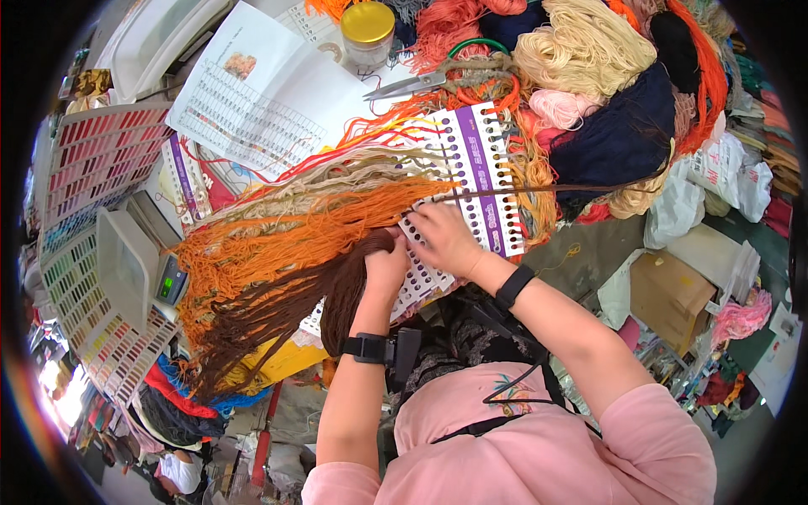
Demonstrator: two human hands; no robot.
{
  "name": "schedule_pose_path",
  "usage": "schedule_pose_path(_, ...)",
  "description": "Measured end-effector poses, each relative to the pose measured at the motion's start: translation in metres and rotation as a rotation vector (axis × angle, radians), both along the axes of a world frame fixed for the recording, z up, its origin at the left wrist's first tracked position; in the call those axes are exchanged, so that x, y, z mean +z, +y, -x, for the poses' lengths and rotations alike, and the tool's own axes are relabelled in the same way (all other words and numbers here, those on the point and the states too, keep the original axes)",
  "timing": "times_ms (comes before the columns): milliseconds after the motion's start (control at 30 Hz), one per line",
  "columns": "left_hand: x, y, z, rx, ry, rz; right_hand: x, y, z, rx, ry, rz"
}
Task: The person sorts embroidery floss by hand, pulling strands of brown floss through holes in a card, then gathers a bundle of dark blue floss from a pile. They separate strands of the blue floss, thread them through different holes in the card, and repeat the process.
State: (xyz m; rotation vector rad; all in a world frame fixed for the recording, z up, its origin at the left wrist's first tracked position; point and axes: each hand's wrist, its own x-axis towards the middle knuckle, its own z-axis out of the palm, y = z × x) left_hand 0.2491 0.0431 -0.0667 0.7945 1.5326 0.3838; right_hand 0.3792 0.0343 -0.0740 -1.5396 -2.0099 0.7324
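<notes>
A thick skein of dark brown embroidery floss [343, 290] passes through my left hand [387, 263], whose fingers are closed round its top end. Its loose strands spread down and left. Close beside it, my right hand [446, 240] has its fingers bent together at the edge of a white thread card [513, 220] with punched holes and a purple stripe. What those fingertips pinch is hidden. One brown strand [581, 187] lies straight across the card and runs off to the right. Orange floss [286, 223] hangs from the card toward the left, with beige and red strands above it.
Scissors [406, 86] and a gold-lidded jar [367, 34] lie beyond the card, near printed sheets [252, 93]. Cream yarn [581, 50] and navy yarn [606, 143] are heaped at right. At left stand colour charts [101, 160] and a scale with a lit display [171, 280].
</notes>
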Motion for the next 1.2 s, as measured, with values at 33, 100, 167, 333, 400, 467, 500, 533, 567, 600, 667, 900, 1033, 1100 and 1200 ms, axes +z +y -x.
schedule_pose_path(33,0.000,0.002,0.001,0.098,-0.101,0.017,0.011,-0.001,0.001,0.082,-0.064,0.071)
schedule_pose_path(100,0.002,0.005,0.002,0.198,-0.215,0.045,0.006,-0.003,0.000,0.087,-0.014,0.067)
schedule_pose_path(167,-0.004,0.004,-0.004,0.249,-0.246,0.044,-0.001,-0.001,-0.005,0.094,0.026,0.068)
schedule_pose_path(333,-0.008,0.003,0.006,0.274,-0.154,0.053,-0.004,0.003,0.000,-0.019,0.167,0.130)
schedule_pose_path(400,0.010,0.006,0.015,0.510,-0.514,0.202,-0.004,0.003,-0.006,-0.065,0.144,0.124)
schedule_pose_path(467,0.017,0.004,0.037,0.743,-0.999,0.362,-0.009,0.003,-0.010,-0.039,0.152,0.187)
schedule_pose_path(500,0.019,0.006,0.043,0.719,-1.098,0.406,-0.009,0.006,-0.010,-0.016,0.159,0.214)
schedule_pose_path(533,0.020,0.007,0.046,0.691,-1.198,0.452,-0.008,0.007,-0.009,-0.016,0.160,0.212)
schedule_pose_path(567,0.016,0.009,0.040,0.482,-0.995,0.424,-0.008,0.008,-0.009,-0.083,0.339,0.347)
schedule_pose_path(600,0.015,0.015,0.030,0.282,-0.787,0.386,-0.007,0.010,-0.006,-0.143,0.520,0.480)
schedule_pose_path(667,0.014,0.016,0.025,0.195,-0.555,0.394,-0.008,0.013,0.005,-0.176,0.646,0.432)
schedule_pose_path(900,0.055,0.008,0.182,0.434,-0.380,0.274,-0.013,0.012,-0.006,-0.044,0.107,0.345)
schedule_pose_path(1033,0.095,-0.041,0.318,1.274,-0.397,0.047,-0.003,0.019,0.006,0.010,0.036,0.434)
schedule_pose_path(1100,0.126,-0.050,0.300,1.154,-0.147,0.008,0.002,0.018,0.006,0.018,-0.009,0.420)
schedule_pose_path(1200,0.161,-0.068,0.220,0.723,-0.237,0.073,0.013,0.001,0.006,-0.052,-0.001,0.442)
